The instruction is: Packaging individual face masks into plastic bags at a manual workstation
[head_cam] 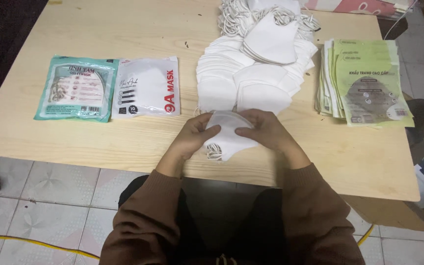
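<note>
Both hands [231,133] hold white masks [227,137] – green pouches [369,83] right

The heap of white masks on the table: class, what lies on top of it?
One folded white mask and tangled ear loops top the heap of white masks. The table beneath it is covered.

Soft, even light from above falls on the pale wooden table [123,29], with almost no hard shadows. Left of the table the room sinks into darkness. The white masks [251,73] at its far edge look slightly overexposed (little detail remains). Focus is acceptable everywhere, only mildly soft.
</note>
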